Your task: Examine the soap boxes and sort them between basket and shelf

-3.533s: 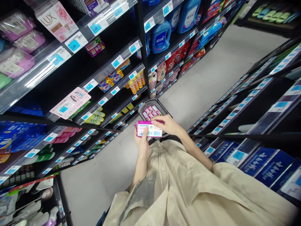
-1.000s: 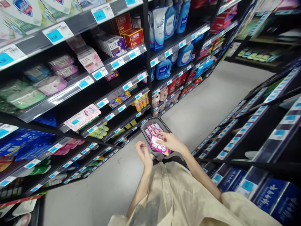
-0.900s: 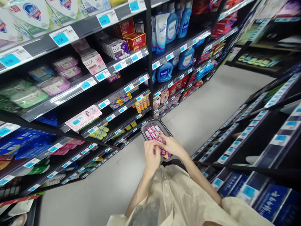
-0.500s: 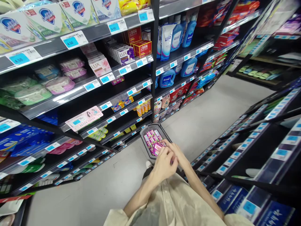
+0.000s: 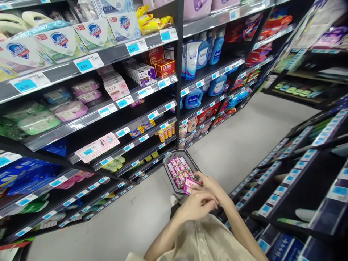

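My right hand [image 5: 213, 185] pinches a pink box [image 5: 190, 185] by its end, just over the near edge of a grey shopping basket [image 5: 169, 158] on the floor. Several more pink boxes [image 5: 179, 170] lie packed inside the basket. My left hand [image 5: 198, 205] sits right below the held box, against my right hand. Its fingers are curled together, and whatever is inside them is hidden. Both forearms reach out from beige sleeves.
A tall shelf unit [image 5: 89, 108] on the left carries soap boxes, wipes, bottles and blue price tags. Blue detergent jugs [image 5: 193, 98] stand farther along. A low dark shelf rack [image 5: 299, 170] runs along the right. Grey aisle floor [image 5: 239, 141] lies between them.
3.5 s ago both hands held the pink box near my chest. My right hand has since carried it down to the basket, and my left hand let go, then closed in beside it.
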`<state>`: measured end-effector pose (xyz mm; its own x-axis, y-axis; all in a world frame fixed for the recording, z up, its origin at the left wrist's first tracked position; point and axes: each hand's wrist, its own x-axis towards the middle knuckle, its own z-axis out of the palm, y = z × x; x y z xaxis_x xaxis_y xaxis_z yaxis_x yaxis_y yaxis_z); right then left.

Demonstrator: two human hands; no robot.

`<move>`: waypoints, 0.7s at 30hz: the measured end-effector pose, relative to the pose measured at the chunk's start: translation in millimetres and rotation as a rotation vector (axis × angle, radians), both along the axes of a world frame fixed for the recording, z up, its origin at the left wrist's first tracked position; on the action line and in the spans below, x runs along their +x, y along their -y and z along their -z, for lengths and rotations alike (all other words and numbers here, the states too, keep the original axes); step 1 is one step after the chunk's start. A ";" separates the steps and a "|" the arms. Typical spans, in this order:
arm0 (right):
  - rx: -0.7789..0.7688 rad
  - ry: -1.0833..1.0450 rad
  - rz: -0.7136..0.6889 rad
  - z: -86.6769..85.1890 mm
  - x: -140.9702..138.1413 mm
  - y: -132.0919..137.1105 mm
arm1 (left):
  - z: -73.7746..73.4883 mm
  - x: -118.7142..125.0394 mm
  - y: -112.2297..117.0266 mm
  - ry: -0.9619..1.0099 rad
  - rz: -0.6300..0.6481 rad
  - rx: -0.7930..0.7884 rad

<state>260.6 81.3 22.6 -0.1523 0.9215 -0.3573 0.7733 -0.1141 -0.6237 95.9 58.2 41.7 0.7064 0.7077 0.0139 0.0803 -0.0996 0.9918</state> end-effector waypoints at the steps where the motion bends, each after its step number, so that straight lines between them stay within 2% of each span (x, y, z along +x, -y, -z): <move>1: 0.013 -0.027 -0.014 0.7 2.9 1.1 | 2.6 1.0 -4.1 0.002 -0.131 0.035; 3: 0.036 -0.051 -0.024 2.2 7.1 2.8 | 6.1 -0.2 -16.8 0.020 -0.337 0.091; 4: 0.032 -0.039 -0.021 2.7 8.1 2.9 | 7.7 -2.3 -24.8 0.028 -0.399 0.109; 7: -0.019 0.049 -0.023 3.4 7.3 0.1 | 18.0 -12.9 -48.4 -0.008 -0.463 0.088; 9: -0.052 0.072 -0.034 3.2 5.4 -3.6 | 33.5 -20.6 -58.4 -0.064 -0.416 -0.019; 11: -0.074 0.048 -0.054 2.6 3.3 -7.8 | 55.0 -27.2 -60.6 -0.082 -0.312 -0.177; 13: -0.095 0.009 -0.075 2.2 0.9 -11.6 | 77.8 -33.3 -55.4 -0.057 -0.218 -0.355; 16: -0.136 -0.034 -0.093 4.2 -3.5 -15.4 | 103.4 -44.7 -41.6 -0.026 -0.211 -0.569; 18: -0.162 -0.060 -0.094 8.5 -7.1 -16.1 | 110.5 -54.7 -35.7 -0.037 -0.223 -0.667; 21: -0.190 -0.124 -0.082 19.0 -12.8 -15.2 | 107.2 -70.2 -39.0 -0.092 -0.163 -0.722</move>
<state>247.8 96.5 3.6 -0.2772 0.8221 -0.4973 0.7039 -0.1785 -0.6875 25.8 97.3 -65.5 0.5675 0.6145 -0.5481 0.1240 0.5943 0.7946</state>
